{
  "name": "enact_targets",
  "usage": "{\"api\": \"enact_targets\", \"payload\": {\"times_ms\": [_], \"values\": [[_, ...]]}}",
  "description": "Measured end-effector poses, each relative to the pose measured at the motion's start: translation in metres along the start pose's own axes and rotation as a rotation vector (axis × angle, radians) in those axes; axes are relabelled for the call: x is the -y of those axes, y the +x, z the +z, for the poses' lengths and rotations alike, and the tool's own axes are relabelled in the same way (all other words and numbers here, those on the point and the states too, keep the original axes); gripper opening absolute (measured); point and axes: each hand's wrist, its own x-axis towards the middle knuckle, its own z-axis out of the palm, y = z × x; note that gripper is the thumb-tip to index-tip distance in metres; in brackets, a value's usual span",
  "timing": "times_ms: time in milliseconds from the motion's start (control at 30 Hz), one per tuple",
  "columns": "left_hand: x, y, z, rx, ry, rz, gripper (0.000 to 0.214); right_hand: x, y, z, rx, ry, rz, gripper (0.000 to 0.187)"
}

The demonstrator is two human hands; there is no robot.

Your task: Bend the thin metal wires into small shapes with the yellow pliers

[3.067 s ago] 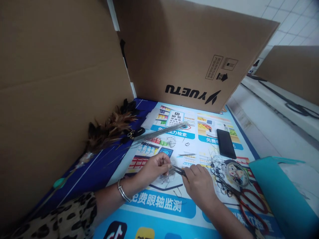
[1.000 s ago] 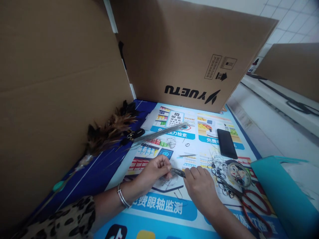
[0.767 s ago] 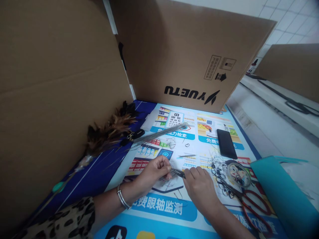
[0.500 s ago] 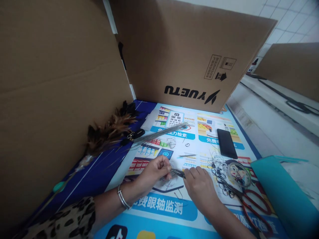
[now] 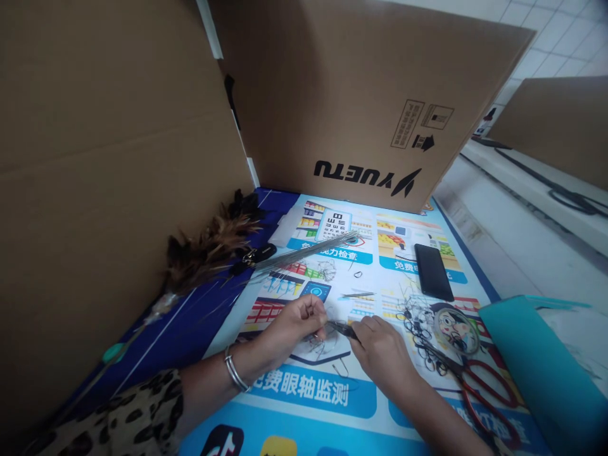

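Observation:
My left hand [image 5: 304,320] is closed in a pinch, thumb against fingertips, on what looks like a thin wire; most of it is hidden by the fingers. Dark-jawed pliers [image 5: 342,329] are wrapped in my right hand [image 5: 382,351], their tips meeting the left fingertips. Loose tangled wire [image 5: 316,347] lies beneath the left hand. Just past both hands is a small group of short wire pieces [image 5: 358,295]. A bundle of long straight wires [image 5: 308,252] rests farther back. Small dark wire loops [image 5: 422,342] lie in a pile to the right of my right hand.
Red-handled scissors [image 5: 489,386] and a roll of clear tape [image 5: 456,330] sit at the right. A black phone [image 5: 434,272] and a teal case [image 5: 536,361] are there too. Cardboard walls [image 5: 370,95] stand behind and left. A feather duster [image 5: 209,247] leans along the left.
Both hands stay together with the pliers at the left fingertips. The pliers and right hand have shifted very slightly, and the view has moved a little.

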Motion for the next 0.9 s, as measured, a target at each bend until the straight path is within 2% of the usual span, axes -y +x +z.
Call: {"api": "enact_targets", "payload": {"times_ms": [233,400,567,700,900], "values": [[-0.0020,0.0008,0.0005,-0.014,0.026,-0.002,0.015,0.0005,-0.0007,0.0012,0.036,0.035,0.022,0.015],[-0.0003,0.0015,0.0000,-0.005,0.015,0.006,0.016,0.0013,0.0000,-0.0019,0.117,0.122,0.075,0.012],[-0.0015,0.0020,-0.0017,-0.004,0.017,-0.002,0.016,0.0004,0.0016,-0.0023,0.145,0.226,0.098,0.013],[-0.0035,0.0024,-0.0027,0.041,-0.001,-0.017,0.013,0.0007,0.0012,-0.0002,0.128,0.225,0.088,0.012],[-0.0042,0.0029,-0.0038,0.087,0.012,-0.045,0.010,0.0025,-0.0031,0.0042,0.031,0.152,0.032,0.013]]}}
